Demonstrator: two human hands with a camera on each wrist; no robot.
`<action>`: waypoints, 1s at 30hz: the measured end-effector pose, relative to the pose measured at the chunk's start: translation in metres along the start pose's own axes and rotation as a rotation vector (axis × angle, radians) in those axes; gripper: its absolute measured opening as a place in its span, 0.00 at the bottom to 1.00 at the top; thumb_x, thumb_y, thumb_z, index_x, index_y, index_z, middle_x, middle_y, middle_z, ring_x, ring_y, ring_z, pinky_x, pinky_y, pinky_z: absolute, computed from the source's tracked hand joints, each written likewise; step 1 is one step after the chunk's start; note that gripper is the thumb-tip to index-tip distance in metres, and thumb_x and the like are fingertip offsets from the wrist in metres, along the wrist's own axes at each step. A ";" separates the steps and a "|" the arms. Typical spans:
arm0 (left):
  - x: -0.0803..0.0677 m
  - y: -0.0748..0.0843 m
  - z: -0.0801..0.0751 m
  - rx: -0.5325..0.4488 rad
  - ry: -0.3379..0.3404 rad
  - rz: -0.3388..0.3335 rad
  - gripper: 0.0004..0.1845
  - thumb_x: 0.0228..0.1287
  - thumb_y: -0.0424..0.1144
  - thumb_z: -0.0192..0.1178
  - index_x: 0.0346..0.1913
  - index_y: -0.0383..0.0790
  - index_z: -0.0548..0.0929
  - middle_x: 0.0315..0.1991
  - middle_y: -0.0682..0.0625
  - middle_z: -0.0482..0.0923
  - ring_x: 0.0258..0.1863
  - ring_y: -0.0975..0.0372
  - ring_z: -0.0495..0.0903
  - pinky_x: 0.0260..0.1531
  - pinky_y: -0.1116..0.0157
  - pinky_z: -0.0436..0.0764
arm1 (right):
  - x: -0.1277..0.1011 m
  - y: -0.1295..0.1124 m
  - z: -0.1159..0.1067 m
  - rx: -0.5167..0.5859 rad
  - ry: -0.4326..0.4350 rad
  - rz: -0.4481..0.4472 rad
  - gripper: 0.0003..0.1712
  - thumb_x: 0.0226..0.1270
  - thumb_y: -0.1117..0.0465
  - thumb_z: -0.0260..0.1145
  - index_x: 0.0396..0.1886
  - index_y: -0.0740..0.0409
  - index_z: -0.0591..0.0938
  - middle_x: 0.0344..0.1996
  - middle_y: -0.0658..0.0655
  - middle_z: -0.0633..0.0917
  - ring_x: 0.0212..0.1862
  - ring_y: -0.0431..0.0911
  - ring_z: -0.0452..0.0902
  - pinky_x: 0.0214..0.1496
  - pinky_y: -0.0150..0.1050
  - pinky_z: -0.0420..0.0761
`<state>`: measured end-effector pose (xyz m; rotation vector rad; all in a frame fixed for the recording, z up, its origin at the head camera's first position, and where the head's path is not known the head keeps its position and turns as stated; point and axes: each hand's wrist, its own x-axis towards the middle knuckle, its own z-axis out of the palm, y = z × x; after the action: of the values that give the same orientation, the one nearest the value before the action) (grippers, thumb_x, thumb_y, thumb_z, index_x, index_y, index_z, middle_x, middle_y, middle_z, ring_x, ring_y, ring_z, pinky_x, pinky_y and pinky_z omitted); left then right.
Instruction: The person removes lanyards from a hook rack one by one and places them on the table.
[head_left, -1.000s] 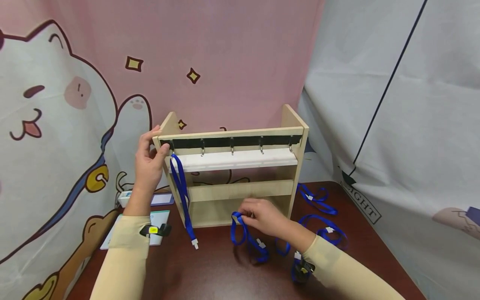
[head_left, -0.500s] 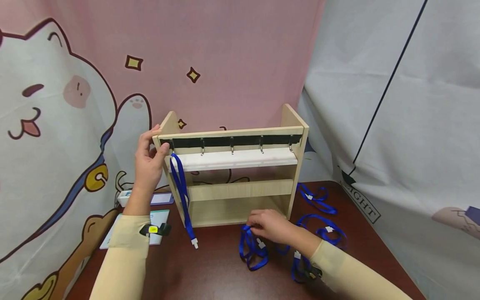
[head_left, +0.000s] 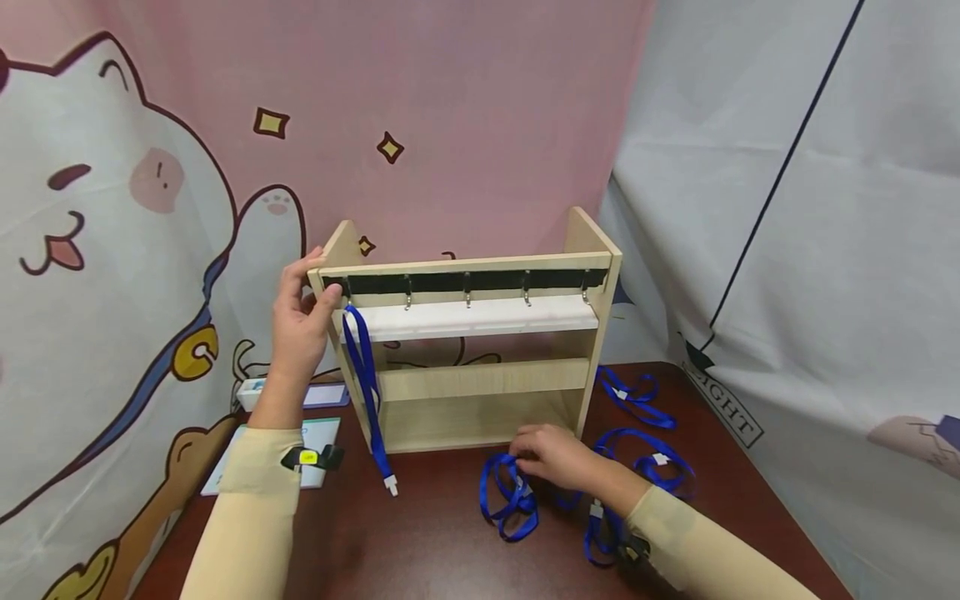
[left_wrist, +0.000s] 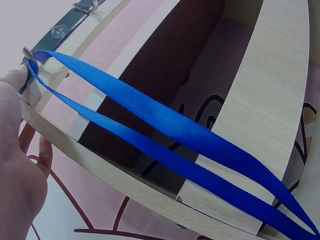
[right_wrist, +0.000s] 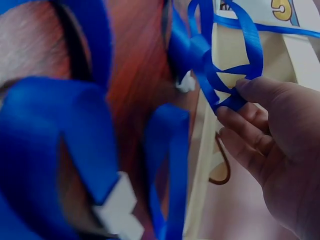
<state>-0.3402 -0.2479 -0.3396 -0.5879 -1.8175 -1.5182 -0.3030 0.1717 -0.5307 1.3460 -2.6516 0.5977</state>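
Right hand [head_left: 551, 457] moving lower since earlier frame, now pinching lanyard [head_left: 510, 496] on desk [head_left: 420, 542]. Left hand [head_left: 300, 321] gripping rack [head_left: 480, 400] corner. One strap [head_left: 365, 379] hanging; apparently four hooks left.
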 end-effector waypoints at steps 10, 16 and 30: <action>0.001 0.000 0.000 -0.007 -0.004 0.009 0.22 0.83 0.33 0.63 0.75 0.41 0.77 0.83 0.54 0.67 0.77 0.53 0.69 0.68 0.58 0.75 | -0.009 0.015 0.017 0.003 -0.049 0.110 0.06 0.74 0.63 0.78 0.43 0.46 0.91 0.43 0.43 0.88 0.43 0.35 0.83 0.45 0.37 0.84; 0.000 0.000 0.000 0.006 0.002 0.003 0.22 0.83 0.34 0.63 0.75 0.42 0.78 0.83 0.56 0.67 0.78 0.53 0.69 0.68 0.57 0.75 | -0.010 0.017 0.020 -0.047 -0.069 0.126 0.06 0.73 0.61 0.79 0.42 0.44 0.91 0.43 0.41 0.87 0.43 0.35 0.82 0.45 0.38 0.84; 0.000 -0.001 0.000 0.009 -0.001 0.009 0.22 0.84 0.34 0.63 0.75 0.41 0.78 0.83 0.55 0.67 0.78 0.54 0.69 0.68 0.58 0.75 | -0.012 0.015 0.012 0.047 -0.020 0.124 0.11 0.72 0.62 0.79 0.51 0.53 0.92 0.46 0.47 0.89 0.45 0.40 0.85 0.46 0.38 0.85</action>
<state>-0.3413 -0.2480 -0.3401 -0.5912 -1.8190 -1.5037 -0.3068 0.1844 -0.5490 1.2120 -2.7696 0.6674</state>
